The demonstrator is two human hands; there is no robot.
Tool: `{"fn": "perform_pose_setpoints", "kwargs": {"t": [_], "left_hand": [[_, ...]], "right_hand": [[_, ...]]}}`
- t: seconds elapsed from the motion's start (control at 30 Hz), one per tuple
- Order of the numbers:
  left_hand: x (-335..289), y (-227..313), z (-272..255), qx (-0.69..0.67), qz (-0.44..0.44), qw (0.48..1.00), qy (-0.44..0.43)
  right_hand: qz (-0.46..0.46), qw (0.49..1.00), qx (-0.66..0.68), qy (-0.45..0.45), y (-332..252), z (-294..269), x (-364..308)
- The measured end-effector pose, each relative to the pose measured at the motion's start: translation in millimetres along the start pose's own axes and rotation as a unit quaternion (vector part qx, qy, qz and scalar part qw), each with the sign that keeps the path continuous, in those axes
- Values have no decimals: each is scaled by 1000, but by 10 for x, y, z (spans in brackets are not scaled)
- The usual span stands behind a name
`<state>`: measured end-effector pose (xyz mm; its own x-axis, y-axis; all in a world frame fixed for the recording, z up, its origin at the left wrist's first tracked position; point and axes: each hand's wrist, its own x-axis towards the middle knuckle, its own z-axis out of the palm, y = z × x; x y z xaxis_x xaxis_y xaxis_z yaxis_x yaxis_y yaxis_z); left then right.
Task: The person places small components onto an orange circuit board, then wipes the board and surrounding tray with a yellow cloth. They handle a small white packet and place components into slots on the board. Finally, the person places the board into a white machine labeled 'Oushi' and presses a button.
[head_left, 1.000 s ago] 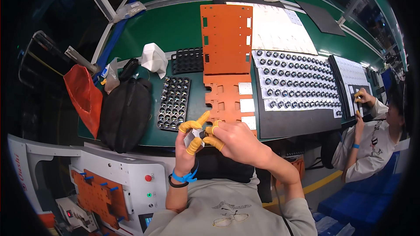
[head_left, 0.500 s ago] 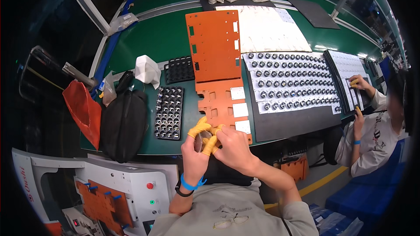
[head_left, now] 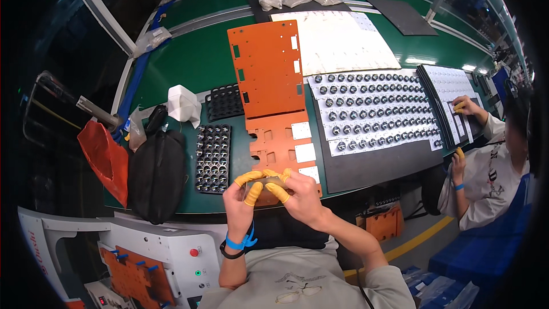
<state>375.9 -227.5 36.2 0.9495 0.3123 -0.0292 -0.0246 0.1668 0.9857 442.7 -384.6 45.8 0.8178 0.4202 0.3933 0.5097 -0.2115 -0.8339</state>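
My left hand (head_left: 240,197) and my right hand (head_left: 300,194) wear yellow finger cots and meet over the near edge of the bench. Both pinch a small flat brownish-grey piece (head_left: 267,182), thumbs below and fingertips along its far side; the fingers cover much of it, so its kind does not show. Just beyond lies an orange fixture plate (head_left: 279,154) with cutouts and white squares down its right side. Its hinged orange lid (head_left: 266,68) stands opened away from me. Left of the plate is a black tray (head_left: 213,160) of round shiny parts.
Right of the fixture, white sheets carry rows of black round parts (head_left: 372,106) on a black mat (head_left: 377,166). A black bag (head_left: 157,177) and red bag (head_left: 103,163) lie left. A co-worker (head_left: 486,177) works at right. A white machine (head_left: 183,252) stands lower left.
My fingers have spread from a bunched grip, and the piece is now stretched level between both hands. My view has shifted slightly.
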Motion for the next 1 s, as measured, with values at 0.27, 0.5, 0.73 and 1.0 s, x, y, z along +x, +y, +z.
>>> {"fn": "perform_pose_setpoints", "kwargs": {"t": [0.27, 0.5, 0.73, 1.0], "left_hand": [[144, 1, 42, 82, 35, 996, 1], [804, 145, -106, 450, 125, 875, 127], [1168, -59, -97, 587, 52, 803, 85], [1196, -190, -63, 585, 8, 805, 94]], "right_hand": [[-4, 999, 30, -19, 178, 86, -26], [29, 998, -45, -43, 134, -52, -41], [19, 998, -37, -47, 92, -173, -74], [44, 997, -20, -65, 124, -190, -152]]}}
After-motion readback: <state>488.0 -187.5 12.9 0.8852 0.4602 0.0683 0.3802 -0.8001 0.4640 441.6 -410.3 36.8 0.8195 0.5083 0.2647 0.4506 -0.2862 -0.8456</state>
